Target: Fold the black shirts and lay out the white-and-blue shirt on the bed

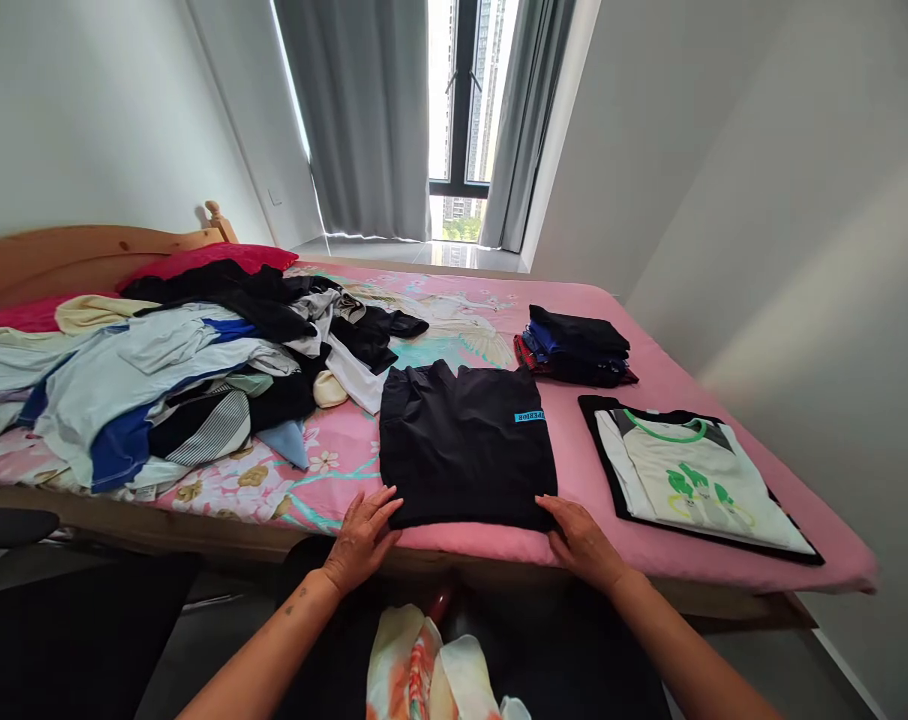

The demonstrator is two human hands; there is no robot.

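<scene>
Both hands lie flat and open, gripping nothing: the left hand (362,540) at the near left corner of a black shirt (465,445), the right hand (583,545) at its near right corner. The shirt lies folded near the bed (649,555) edge, smooth, a small blue label showing. Pressing evenly outward would likely keep its edges square. Left of the shirt sprawls a clothes heap (161,390); right, a folded white shirt (694,480).

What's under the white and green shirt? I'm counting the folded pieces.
Under the white and green shirt lies a black garment, only its edges showing. Anything beneath is covered.
</scene>
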